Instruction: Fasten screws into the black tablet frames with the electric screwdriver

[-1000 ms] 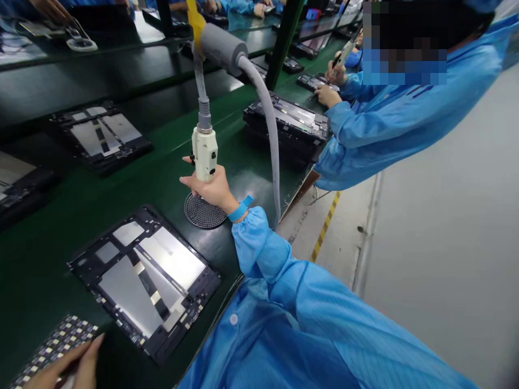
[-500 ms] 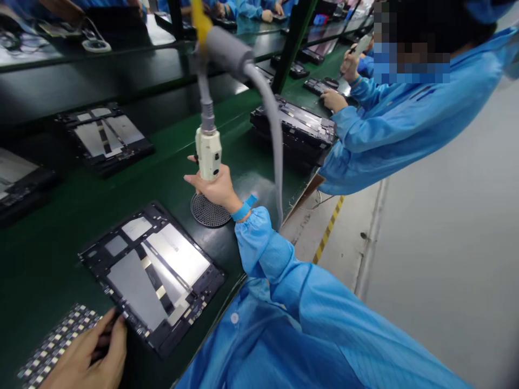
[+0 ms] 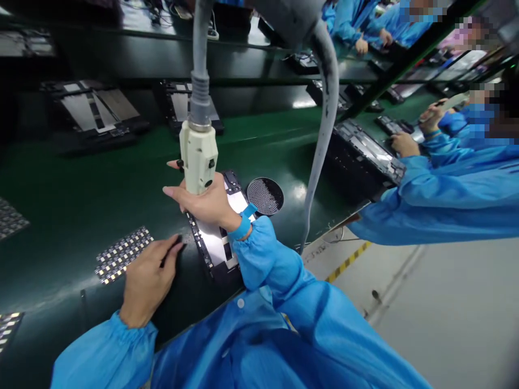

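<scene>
My right hand [image 3: 206,202] is wrapped round a cream electric screwdriver [image 3: 198,156], held upright with its grey cable at the top. Its lower end is hidden by the hand. Under that hand lies an opened tablet-like device [image 3: 211,237], with silvery panels in a black frame, partly covered by the hand and sleeve. Left of the device, my left hand [image 3: 150,273] has thumb and forefinger pinched on a small dark piece [image 3: 178,240] too small to name. Beside that hand lies a sheet of small dark parts with shiny pads [image 3: 124,255].
A round perforated tray [image 3: 265,196] with dark bits sits right of the device. More opened devices [image 3: 97,113] lie at the back, and a stack [image 3: 365,151] stands at the right. A co-worker's blue sleeve [image 3: 458,200] is close by. The grey cable [image 3: 324,124] hangs in front.
The view has swung left. My left hand has come away from the device's edge, and a small dark piece now shows in its fingers. My right hand with the screwdriver is now over the device.
</scene>
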The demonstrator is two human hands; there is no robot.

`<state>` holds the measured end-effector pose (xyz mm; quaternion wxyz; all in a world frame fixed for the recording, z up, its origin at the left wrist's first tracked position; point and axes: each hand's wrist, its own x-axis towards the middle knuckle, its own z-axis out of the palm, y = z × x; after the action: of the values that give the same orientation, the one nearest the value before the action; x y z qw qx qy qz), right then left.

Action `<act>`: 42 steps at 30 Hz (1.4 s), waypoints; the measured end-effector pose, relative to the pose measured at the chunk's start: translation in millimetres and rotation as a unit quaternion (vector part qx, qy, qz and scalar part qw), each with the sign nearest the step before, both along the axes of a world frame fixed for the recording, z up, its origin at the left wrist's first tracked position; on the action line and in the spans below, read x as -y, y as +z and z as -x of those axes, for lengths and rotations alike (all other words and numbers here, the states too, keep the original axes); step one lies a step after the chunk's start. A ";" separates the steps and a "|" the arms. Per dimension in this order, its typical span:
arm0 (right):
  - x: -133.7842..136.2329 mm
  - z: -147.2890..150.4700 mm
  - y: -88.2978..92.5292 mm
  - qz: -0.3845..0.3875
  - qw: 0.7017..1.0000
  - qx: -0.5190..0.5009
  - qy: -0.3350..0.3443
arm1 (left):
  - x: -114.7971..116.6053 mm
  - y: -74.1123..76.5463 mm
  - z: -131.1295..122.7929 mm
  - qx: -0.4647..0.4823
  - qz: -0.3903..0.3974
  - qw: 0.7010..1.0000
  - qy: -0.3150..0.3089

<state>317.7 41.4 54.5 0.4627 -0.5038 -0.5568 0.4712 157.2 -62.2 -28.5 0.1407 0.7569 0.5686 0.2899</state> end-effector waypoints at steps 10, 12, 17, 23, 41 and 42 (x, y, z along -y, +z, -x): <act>-8.9 -12.1 -24.1 0.017 0.998 -0.057 -0.002 | -11.3 5.6 19.9 -0.025 -0.041 0.995 0.085; -9.7 -14.4 -24.5 0.013 0.999 -0.042 -0.004 | -10.4 4.8 13.4 -0.007 -0.060 0.996 0.066; -8.3 -16.5 -20.4 -0.012 0.998 -0.053 0.014 | -3.9 -0.6 -11.7 0.027 -0.059 0.998 -0.004; -8.2 -15.6 -20.5 0.017 0.999 -0.038 0.019 | 8.7 -6.7 -34.7 0.066 -0.059 0.991 -0.099; -10.8 -32.7 -39.1 -0.058 0.998 0.002 0.028 | 18.5 17.3 -91.2 0.091 -0.130 0.952 -0.263; -11.3 -33.7 -40.9 -0.065 0.997 0.000 0.033 | 20.5 17.8 -97.4 0.094 -0.137 0.948 -0.270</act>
<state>351.4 52.7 13.6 0.4788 -0.4541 -0.6027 0.4487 254.7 -82.7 -10.7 0.1618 0.8633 0.2818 0.3862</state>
